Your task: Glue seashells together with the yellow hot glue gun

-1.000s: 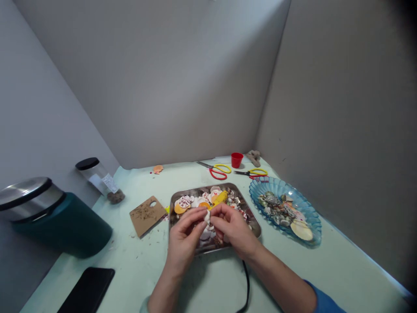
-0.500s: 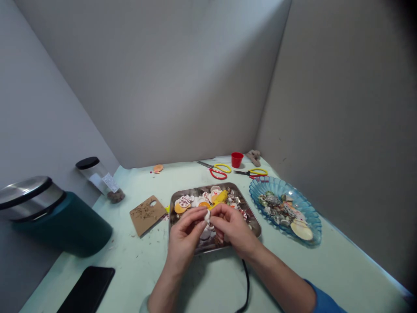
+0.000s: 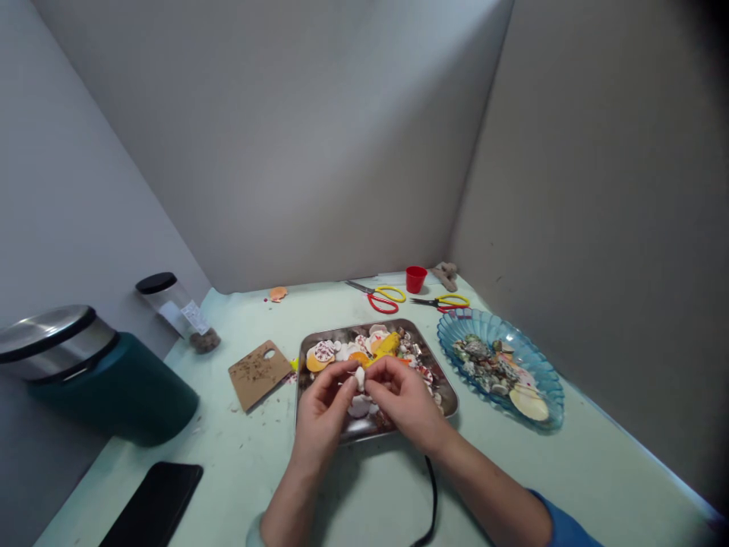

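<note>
Between my fingertips is a small white lump [image 3: 360, 378], soft-looking like clay, though its exact kind is hard to make out. My left hand [image 3: 326, 403] pinches it from the left with thumb and fingers. From the other side my right hand [image 3: 405, 399] grips it the same way. Both hands hover over the near part of a metal tray [image 3: 449, 395]. In the tray lie a yellow piece [image 3: 388, 344], a white disc with dark red specks [image 3: 324, 350] and several pale round pieces, partly hidden by my hands.
A blue scalloped dish [image 3: 547, 372] with shells stands right. Behind are yellow-and-red-handled scissors [image 3: 383, 298], a second pair [image 3: 447, 302] and a red cup [image 3: 415, 279]. Left are a small brown board [image 3: 259, 376], a clear jar [image 3: 185, 315], a teal bottle [image 3: 119, 395] and a black phone [image 3: 153, 505].
My fingers have turned the white lump, which now shows more upright and rounded between the fingertips. The whole view has shifted slightly; the tray and other items stay in place.
</note>
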Demonstrator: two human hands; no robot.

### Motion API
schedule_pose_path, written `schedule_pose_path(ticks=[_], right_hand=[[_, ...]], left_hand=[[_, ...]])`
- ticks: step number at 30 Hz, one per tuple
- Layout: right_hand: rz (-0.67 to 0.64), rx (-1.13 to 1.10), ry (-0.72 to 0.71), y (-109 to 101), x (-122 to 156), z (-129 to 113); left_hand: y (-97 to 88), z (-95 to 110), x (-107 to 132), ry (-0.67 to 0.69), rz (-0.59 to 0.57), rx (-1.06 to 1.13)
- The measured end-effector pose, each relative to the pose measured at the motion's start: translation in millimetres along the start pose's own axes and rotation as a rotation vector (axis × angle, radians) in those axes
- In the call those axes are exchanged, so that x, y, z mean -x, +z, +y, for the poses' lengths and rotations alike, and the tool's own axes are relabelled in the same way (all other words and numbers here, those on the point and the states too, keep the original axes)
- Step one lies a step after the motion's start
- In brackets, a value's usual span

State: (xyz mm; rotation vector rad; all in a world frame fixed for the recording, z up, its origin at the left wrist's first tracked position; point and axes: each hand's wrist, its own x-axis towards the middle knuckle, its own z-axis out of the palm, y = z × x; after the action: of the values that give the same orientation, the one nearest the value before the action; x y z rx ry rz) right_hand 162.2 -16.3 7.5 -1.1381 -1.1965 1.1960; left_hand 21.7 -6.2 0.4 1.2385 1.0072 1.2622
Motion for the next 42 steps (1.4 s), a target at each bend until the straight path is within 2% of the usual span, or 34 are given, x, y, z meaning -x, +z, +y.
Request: schedule_pose_path(ticks=[4,16,34,42], right_hand=[[0.025,0.147,-0.119,0.6,1.4,3.5],[0.062,0.259,-0.225,0.7,5.1,4.7],[0.072,0.251,-0.233,1.1,5.8,3.5],[0.052,0.233,-0.195,1.2,5.0,4.6]], left_hand=[[0.9,0.7,-0.5,-0.012,0.008,0.010],[3.9,5.9,-0.4,-0.033,0.014,0.011],[4.5,6.9,0.7,-0.030,0.011,-0.004],[3.2,2.6,-0.2,-0.021,0.002,-0.001]])
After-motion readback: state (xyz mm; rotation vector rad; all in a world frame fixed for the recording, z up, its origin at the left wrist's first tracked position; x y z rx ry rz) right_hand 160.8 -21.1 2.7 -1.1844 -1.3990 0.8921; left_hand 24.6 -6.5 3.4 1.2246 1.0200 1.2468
